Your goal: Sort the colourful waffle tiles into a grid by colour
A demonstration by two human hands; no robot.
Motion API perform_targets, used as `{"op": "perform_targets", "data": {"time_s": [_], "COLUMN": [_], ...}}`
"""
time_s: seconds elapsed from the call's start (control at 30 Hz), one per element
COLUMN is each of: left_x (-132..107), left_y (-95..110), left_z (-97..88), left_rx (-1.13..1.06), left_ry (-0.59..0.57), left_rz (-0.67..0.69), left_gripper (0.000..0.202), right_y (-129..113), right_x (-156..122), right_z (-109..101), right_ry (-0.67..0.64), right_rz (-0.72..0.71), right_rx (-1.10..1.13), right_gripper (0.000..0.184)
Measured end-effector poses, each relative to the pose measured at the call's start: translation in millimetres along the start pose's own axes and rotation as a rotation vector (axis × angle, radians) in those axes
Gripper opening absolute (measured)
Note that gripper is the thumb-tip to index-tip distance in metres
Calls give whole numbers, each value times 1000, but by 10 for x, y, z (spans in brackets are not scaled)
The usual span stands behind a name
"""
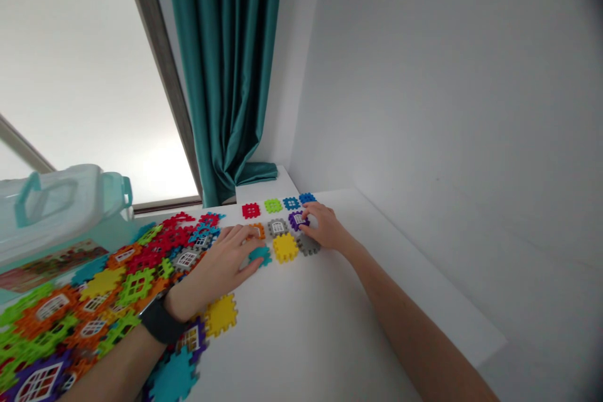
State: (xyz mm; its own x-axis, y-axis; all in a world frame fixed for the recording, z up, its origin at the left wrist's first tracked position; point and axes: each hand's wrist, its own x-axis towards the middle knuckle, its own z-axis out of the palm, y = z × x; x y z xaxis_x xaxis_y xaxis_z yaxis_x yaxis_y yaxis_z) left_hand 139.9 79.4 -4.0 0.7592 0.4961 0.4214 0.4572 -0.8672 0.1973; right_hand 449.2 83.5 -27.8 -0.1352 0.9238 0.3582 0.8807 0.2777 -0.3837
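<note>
My right hand (326, 226) bends over the right end of a small grid of plastic interlocking tiles, with thumb and forefinger at the edge of a purple window tile (296, 221). A grey tile (308, 245) lies partly under that hand. My left hand (230, 255), fingers apart, rests over the grid's left side, near an orange window tile (257, 230) and a turquoise tile (262, 255). Between the hands lie a grey window tile (277, 227) and a yellow tile (285, 248). Behind them are red (251, 210), lime (272, 205) and blue tiles (291, 203).
A heap of mixed tiles (136, 286) spreads over the left of the white table (292, 333). Beyond it stands a lidded turquoise storage box (113, 226). A grey wall (424, 107) borders the right, and a green curtain (226, 75) hangs behind by the window.
</note>
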Motion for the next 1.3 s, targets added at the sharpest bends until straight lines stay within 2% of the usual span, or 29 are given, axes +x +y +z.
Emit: {"op": "perform_targets", "data": {"time_s": [0.27,0.5,0.77,1.03,1.13,1.3], "left_x": [60,-57,-387,-802,-964,-1227], "left_y": [22,-5,-67,-119,-147,-149], "left_z": [-181,-413,-681,-956,-1007,-1026], "left_rx": [15,66,92,127,136,155], "left_ry": [-43,-52,-33,6,27,-1], "left_rz": [6,-35,-91,-138,-155,-215], "left_gripper": [20,18,19,20,19,17], "right_y": [-424,-851,-1250,-1710,-1873,-2113], "right_x": [-96,-124,-86,-88,-92,-114], "right_z": [-86,-95,29,196,276,470], "right_ry": [37,20,31,-50,-76,-109], "right_rz": [-145,-249,-332,-404,-430,-464], "right_rx": [14,18,42,96,116,157], "right_gripper": [13,14,14,14,12,8]}}
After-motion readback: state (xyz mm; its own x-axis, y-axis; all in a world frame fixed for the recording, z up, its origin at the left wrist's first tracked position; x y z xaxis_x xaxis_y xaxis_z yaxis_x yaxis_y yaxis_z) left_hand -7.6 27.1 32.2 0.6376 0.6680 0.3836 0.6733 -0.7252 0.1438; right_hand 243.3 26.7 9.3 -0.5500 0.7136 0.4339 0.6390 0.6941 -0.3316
